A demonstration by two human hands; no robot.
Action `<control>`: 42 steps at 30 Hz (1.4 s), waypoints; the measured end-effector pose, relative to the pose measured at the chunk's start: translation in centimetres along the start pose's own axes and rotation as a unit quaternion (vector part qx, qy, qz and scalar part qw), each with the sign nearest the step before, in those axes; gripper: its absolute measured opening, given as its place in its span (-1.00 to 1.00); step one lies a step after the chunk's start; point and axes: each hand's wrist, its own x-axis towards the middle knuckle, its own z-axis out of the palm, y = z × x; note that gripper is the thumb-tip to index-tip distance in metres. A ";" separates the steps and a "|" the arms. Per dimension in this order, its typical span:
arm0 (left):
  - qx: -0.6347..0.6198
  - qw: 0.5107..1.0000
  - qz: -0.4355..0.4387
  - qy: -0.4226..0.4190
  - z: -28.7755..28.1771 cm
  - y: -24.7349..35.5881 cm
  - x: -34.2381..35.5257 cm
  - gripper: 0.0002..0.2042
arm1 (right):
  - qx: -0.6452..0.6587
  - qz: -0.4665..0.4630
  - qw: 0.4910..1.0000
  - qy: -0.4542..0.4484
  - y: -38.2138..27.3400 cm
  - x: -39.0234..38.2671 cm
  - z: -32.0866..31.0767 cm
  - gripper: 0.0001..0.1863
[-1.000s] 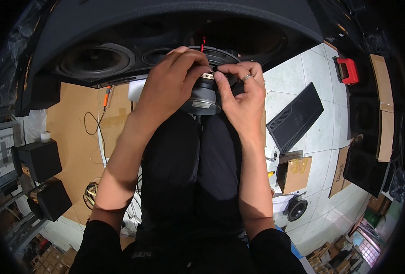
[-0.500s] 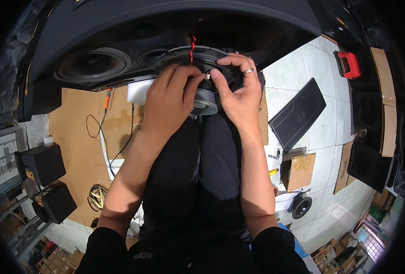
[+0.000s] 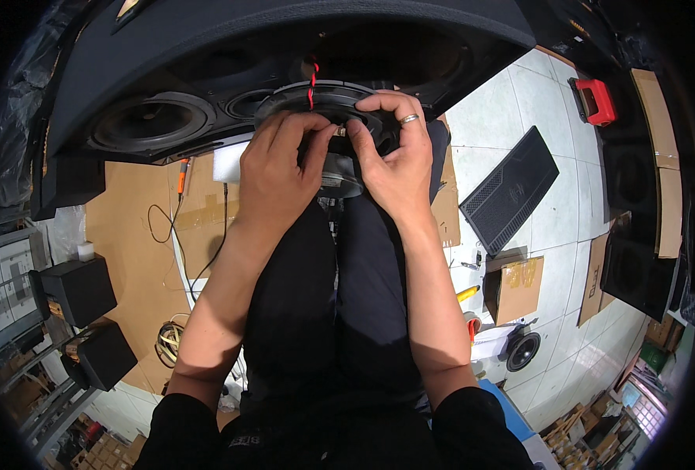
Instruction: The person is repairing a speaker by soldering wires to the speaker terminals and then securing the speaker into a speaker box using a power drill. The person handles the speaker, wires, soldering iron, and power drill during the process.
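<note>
One speaker driver point(image 3: 342, 168) between both hands point(image 3: 278, 166), apparently in contact

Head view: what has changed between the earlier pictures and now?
The scene has turned slightly counterclockwise. The left hand has dropped lower, baring more of the speaker driver; the right hand has lifted its index finger away from its thumb. Both hands stay at the driver.

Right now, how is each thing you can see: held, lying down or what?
Speaker driver: held
Terminal: partly hidden
Left hand: fingertips pinched beside the terminal
Right hand: gripping the driver's edge
Red wire: twisted
Black panel: lying on the floor
Other driver: lying face up
Orange-handled tool: lying on cardboard
Cable bundle: coiled
Cardboard box: on the floor
</note>
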 end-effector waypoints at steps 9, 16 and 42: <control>0.008 1.000 0.005 -0.005 0.0 0.0 0.0 -0.85 | -0.009 0.009 1.000 -0.013 0.3 -0.1 -0.1 -0.72; 0.019 1.000 0.007 -0.010 0.2 0.1 -0.2 -0.82 | -0.010 0.003 1.000 -0.011 0.1 -0.2 0.0 -0.72; -0.059 0.993 -0.038 -0.091 -1.0 0.3 2.6 -0.89 | 0.004 0.048 0.999 -0.020 0.0 -0.9 -0.3 -0.83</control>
